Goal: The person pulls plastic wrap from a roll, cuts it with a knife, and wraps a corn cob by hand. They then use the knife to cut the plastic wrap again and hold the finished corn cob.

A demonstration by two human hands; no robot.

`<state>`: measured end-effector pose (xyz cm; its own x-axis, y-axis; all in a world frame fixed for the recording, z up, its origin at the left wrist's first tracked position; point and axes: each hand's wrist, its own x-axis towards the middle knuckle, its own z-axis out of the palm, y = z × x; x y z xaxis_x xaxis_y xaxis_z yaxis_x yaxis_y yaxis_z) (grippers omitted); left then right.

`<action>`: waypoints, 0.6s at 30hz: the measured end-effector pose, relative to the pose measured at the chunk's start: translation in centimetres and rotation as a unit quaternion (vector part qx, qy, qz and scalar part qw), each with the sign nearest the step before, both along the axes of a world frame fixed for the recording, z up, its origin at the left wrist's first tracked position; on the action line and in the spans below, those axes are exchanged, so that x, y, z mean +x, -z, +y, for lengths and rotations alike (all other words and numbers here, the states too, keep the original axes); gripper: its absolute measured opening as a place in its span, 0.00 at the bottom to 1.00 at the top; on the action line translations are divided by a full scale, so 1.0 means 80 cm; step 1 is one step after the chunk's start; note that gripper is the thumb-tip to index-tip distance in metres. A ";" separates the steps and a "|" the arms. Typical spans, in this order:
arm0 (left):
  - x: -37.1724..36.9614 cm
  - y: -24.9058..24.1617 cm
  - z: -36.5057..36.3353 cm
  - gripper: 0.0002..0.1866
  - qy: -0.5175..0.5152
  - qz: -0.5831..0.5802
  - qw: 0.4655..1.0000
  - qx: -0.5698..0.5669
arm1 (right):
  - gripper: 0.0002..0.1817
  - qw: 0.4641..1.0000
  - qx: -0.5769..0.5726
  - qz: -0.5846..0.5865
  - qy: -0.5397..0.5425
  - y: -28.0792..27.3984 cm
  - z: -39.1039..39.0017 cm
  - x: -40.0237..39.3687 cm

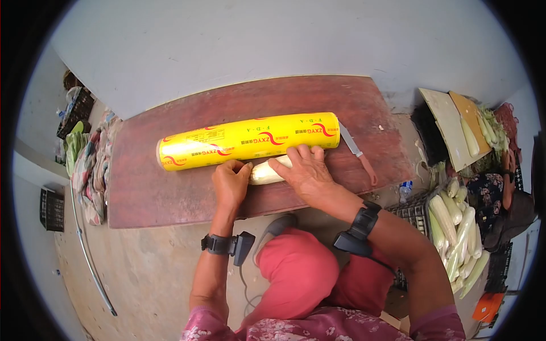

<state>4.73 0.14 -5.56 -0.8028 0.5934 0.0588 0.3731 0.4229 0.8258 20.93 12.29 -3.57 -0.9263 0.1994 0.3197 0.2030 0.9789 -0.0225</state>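
From here, the main danger is, I think, that the pale cob (265, 174) slips; it is round, and it lies on the dark red table (153, 204) between the yellow roll (244, 142) and the near edge, so if the right hand (310, 173) lifts too soon, it could roll towards the person. A push too strong could also turn the roll, because this is round as well; and the knife (359, 153) lies uncovered just beside the right end of the roll, its handle near the table's front edge, so a careless right forearm could knock it down.

The right hand closes over the cob from above, thumb on the left and fingers on the far side, close to the roll; the left hand (232, 173) bends thumb and fingers together at the cob's left end, but whether they pinch the cob itself, or some clear film, I cannot tell.

The cob's long axis goes from left to right, with the right end a little farther from the person; it is roughly parallel to the roll; which end is the tip I cannot tell, since the right part is under the hand.
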 end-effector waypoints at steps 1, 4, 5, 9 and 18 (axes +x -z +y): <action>0.000 0.001 0.000 0.12 0.000 0.001 1.000 -0.005 | 0.21 1.000 -0.001 -0.001 0.001 0.000 0.000 0.000; -0.006 0.001 -0.002 0.13 0.002 -0.007 1.000 -0.026 | 0.22 1.000 -0.009 -0.006 0.004 -0.001 -0.001 0.000; -0.007 -0.002 -0.003 0.14 0.006 -0.016 0.999 -0.037 | 0.24 1.000 -0.015 -0.010 0.008 -0.002 -0.002 0.000; -0.013 -0.010 -0.003 0.13 0.018 -0.045 0.997 -0.061 | 0.25 1.000 -0.027 -0.008 0.010 -0.003 -0.003 0.001; -0.040 0.014 -0.001 0.15 0.055 -0.092 0.988 -0.110 | 0.23 0.999 -0.050 0.013 -0.007 -0.002 0.001 0.005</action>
<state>1.51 0.05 -6.68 -0.7181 0.6596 -0.2221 0.2788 0.5650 0.7766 21.34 12.37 -3.38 -0.9211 0.2183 0.3224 0.1873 0.9744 -0.1246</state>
